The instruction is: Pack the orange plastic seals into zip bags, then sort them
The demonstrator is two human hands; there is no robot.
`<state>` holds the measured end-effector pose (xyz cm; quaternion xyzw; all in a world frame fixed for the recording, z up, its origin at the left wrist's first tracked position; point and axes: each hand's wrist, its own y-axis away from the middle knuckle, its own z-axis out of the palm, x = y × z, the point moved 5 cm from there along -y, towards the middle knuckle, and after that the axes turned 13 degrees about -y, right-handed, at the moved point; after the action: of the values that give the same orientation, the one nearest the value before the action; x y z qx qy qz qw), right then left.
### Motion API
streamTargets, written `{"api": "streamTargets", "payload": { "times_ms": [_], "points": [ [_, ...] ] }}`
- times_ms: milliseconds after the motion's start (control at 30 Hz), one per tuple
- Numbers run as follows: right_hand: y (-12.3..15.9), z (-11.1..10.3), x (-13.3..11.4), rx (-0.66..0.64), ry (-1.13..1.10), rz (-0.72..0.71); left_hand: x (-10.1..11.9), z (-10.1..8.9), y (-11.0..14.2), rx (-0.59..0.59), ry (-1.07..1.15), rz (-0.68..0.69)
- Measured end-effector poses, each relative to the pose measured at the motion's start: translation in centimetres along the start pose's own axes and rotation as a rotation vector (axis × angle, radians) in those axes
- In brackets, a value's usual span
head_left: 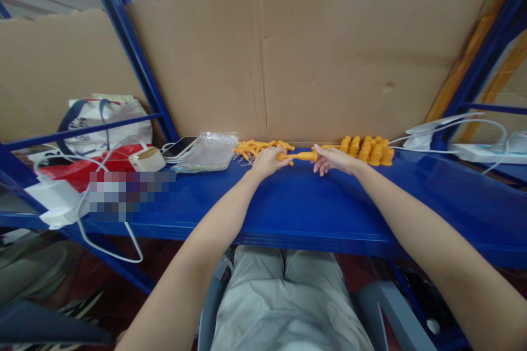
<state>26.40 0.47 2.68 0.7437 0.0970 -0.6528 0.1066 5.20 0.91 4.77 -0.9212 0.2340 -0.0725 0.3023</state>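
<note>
An orange plastic piece with a ribbed, screw-like shaft and a thicker cylinder point(305, 156) lies level just above the blue shelf top, between my hands. My left hand point(267, 161) pinches its rounded left end between thumb and fingers. At the cylinder's right end, my right hand point(334, 159) closes thumb and forefinger, while its other fingers curl loosely below. Behind my left hand is a heap of orange branching pieces point(255, 147), with small, shiny bits partly hidden beside it. Several upright orange pieces point(375, 151) stand in rows just right of my right hand.
Cardboard point(329, 55) forms the back wall. Left of the heap are a clear plastic bag point(208, 154) and a phone point(181, 147). White cables and plugs point(57, 197) hang over the left edge. A power strip point(489, 153) sits at right.
</note>
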Motion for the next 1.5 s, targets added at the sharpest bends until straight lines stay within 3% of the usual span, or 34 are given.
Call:
{"api": "streamTargets", "payload": {
  "times_ms": [200,367,567,733,1033,1500],
  "points": [
    [0.5,-0.4,-0.5,-0.042,-0.061,-0.056,0.2,-0.1,0.0,-0.045,-0.017,-0.026],
    [0.3,-0.3,-0.6,-0.055,-0.066,-0.091,0.0,0.0,0.0,-0.002,0.023,-0.013],
    [-0.2,0.3,-0.3,-0.035,-0.051,-0.066,-0.3,0.1,0.0,0.062,0.052,0.018],
    [-0.1,0.2,-0.4,0.013,0.000,-0.015,-0.3,0.0,-0.1,0.040,0.054,-0.007],
    [0.5,-0.2,-1.3,-0.018,0.020,-0.143,-0.3,0.1,-0.1,0.036,0.031,-0.003],
    [-0.3,0.0,-0.3,-0.007,-0.154,-0.040,-0.3,0.0,-0.1,0.087,0.037,0.022]
  ]
}}
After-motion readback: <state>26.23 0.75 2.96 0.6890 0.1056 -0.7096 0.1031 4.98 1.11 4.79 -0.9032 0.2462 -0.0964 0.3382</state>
